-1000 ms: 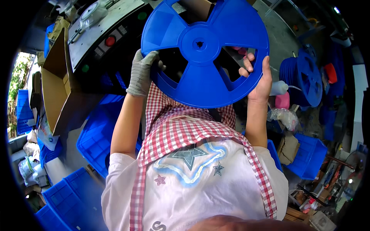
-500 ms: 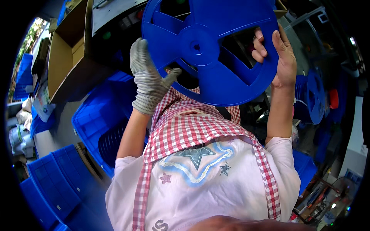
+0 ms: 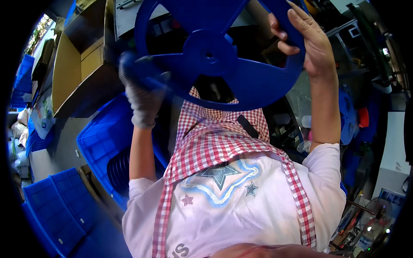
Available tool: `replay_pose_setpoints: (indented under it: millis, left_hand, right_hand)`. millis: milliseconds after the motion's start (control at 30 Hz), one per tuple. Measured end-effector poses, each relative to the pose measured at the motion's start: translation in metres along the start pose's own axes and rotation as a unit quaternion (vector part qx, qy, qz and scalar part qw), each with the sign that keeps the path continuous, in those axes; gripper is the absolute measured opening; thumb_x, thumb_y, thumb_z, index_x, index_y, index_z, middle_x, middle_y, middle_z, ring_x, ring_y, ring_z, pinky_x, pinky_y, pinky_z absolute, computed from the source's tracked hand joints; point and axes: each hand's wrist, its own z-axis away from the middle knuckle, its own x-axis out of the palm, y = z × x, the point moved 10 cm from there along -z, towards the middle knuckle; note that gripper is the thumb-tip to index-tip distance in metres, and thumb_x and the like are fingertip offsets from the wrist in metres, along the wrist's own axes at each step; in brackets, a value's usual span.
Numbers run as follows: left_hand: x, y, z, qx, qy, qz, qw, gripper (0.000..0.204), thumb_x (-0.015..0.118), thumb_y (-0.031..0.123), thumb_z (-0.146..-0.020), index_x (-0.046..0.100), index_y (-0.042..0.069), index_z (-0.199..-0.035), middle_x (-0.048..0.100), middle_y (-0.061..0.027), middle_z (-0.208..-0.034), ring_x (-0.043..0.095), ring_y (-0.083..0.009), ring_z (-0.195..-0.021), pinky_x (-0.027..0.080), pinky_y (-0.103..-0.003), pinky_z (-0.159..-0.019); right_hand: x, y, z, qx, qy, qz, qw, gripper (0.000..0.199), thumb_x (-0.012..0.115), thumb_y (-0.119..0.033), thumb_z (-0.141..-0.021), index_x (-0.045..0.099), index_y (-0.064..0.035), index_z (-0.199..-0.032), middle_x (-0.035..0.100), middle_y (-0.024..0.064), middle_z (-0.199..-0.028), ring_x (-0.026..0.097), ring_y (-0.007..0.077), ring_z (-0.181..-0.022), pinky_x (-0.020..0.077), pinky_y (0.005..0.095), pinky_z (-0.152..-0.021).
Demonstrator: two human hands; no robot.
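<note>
Clearly, from my seat I see the blue reel (image 3: 204, 45) held up in front of the checked apron (image 3: 223, 144), the right hand (image 3: 317, 47) grasping its rim. To the apron's left, the gloved left hand (image 3: 144, 92) blurs; I can't tell its grip. If loose, the reel might tip.

Over there, the left of 2 head-worn fisheye cameras looks down, close above the wearer's shirt (image 3: 241, 217) and checked apron (image 3: 215, 146).
</note>
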Motion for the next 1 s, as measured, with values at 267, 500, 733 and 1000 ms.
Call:
replay_pose_setpoints:
  millis: [267, 500, 733, 1000]
  left_hand:
    - [0.014, -0.035, 0.068, -0.312, -0.065, 0.471, 0.823, 0.083, 0.079, 0.017, -0.069, 0.034, -0.001, -0.136, 0.056, -0.0163, -0.115, 0.057, -0.0303, -0.103, 0.047, -0.039, -0.091]
    - [0.056, -0.025, 0.075, -0.329, -0.119, 0.565, 0.747, 0.078, 0.076, 0.017, -0.071, 0.035, -0.001, -0.134, 0.057, -0.0141, -0.111, 0.057, -0.0269, -0.098, 0.048, -0.037, -0.088]
    - [0.053, -0.006, 0.072, -0.319, -0.16, 0.574, 0.737, 0.072, 0.073, 0.017, -0.073, 0.037, -0.001, -0.133, 0.058, -0.0119, -0.106, 0.058, -0.0235, -0.093, 0.048, -0.035, -0.086]
    - [0.048, -0.004, 0.051, -0.303, -0.201, 0.544, 0.756, 0.066, 0.07, 0.017, -0.076, 0.039, -0.002, -0.131, 0.059, -0.0093, -0.102, 0.058, -0.0195, -0.088, 0.049, -0.034, -0.083]
  right_hand:
    - [-0.031, -0.06, 0.002, -0.121, -0.052, -0.019, 0.991, 0.042, 0.047, -0.03, -0.1, 0.044, -0.0002, -0.129, 0.052, 0.0083, -0.096, 0.049, 0.0092, -0.081, 0.0394, 0.0163, -0.049]
    - [-0.093, 0.065, 0.035, -0.13, 0.149, -0.134, 0.971, 0.027, 0.045, -0.02, -0.1, 0.052, -0.0053, -0.122, 0.057, 0.0083, -0.104, 0.056, 0.012, -0.084, 0.0462, 0.019, -0.058]
    - [-0.102, 0.196, 0.06, 0.02, 0.183, -0.054, 0.981, 0.03, 0.052, -0.022, -0.098, 0.051, -0.0029, -0.121, 0.057, 0.0047, -0.102, 0.061, 0.0112, -0.086, 0.0543, 0.0238, -0.07]
    - [0.006, 0.075, 0.058, -0.269, 0.012, 0.684, 0.678, 0.088, 0.083, -0.016, -0.063, 0.041, -0.0158, -0.14, 0.045, 0.0121, -0.133, 0.045, 0.0337, -0.125, 0.0407, 0.0477, -0.105]
